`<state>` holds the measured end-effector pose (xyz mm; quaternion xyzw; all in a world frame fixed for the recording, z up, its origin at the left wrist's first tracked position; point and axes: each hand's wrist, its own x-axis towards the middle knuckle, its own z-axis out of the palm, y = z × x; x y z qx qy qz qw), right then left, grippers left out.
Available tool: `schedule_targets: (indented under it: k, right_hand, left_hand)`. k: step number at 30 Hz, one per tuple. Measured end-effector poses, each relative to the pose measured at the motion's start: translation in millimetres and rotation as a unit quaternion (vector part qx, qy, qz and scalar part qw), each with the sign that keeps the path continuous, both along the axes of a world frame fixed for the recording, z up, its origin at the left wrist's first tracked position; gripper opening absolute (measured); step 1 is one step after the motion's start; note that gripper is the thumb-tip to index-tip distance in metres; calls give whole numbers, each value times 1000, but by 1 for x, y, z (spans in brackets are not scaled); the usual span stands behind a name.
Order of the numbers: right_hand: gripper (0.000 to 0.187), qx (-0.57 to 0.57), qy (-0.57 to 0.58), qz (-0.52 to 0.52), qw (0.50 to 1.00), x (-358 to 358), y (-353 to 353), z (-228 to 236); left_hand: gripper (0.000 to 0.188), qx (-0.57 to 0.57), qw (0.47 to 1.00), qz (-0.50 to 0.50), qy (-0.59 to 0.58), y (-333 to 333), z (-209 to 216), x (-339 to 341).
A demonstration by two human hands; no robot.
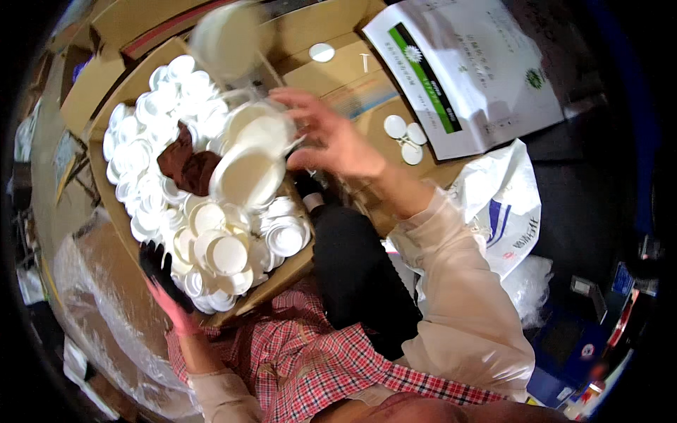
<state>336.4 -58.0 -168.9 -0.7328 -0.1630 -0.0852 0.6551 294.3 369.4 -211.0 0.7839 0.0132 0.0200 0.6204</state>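
My right hand point(335, 141) is bare, with fingers and thumb spread apart beside the cardboard box point(278, 277) full of white round lids point(144, 158). Just past its fingertips are larger cream round pieces point(248, 175), tilted and blurred; whether they touch the fingers is hard to tell. Another round piece point(227, 42) is smeared by motion above the box's far side. In a black and pink glove, my left hand point(166, 285) has its fingers stretched out at the box's near left edge. A crumpled dark brown cloth point(187, 163) lies on the lids.
Beyond my right hand, a second cardboard box point(303, 74) holds a few loose white discs point(405, 134). A white printed carton sheet point(465, 70) covers its right side. A white plastic bag point(504, 204) stands at right; clear plastic film point(113, 317) lies at left.
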Motion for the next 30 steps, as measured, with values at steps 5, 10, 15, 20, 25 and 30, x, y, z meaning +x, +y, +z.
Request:
schedule_targets:
  k: [5, 10, 15, 20, 25, 30]
  right_hand:
    - [79, -23, 207, -218, 953, 0, -42, -94]
    - [120, -411, 534, -374, 637, -51, -196, -311]
    - [136, -423, 593, -363, 581, -86, -252, -328]
    - [134, -423, 586, -322, 612, -80, -300, -341]
    - [113, -475, 558, -292, 615, -91, -292, -363]
    - [71, -406, 423, -392, 709, -122, -271, -403]
  left_hand:
    - [54, 53, 997, 21, -49, 15, 5, 6]
    - [56, 66, 997, 19, 32, 12, -12, 3]
    - [53, 84, 991, 40, 96, 22, -38, -1]
    - [46, 108, 985, 64, 117, 56, -72, -10]
    - [49, 184, 975, 70, 106, 26, -58, -9]
    - [48, 187, 965, 91, 158, 24, -55, -17]
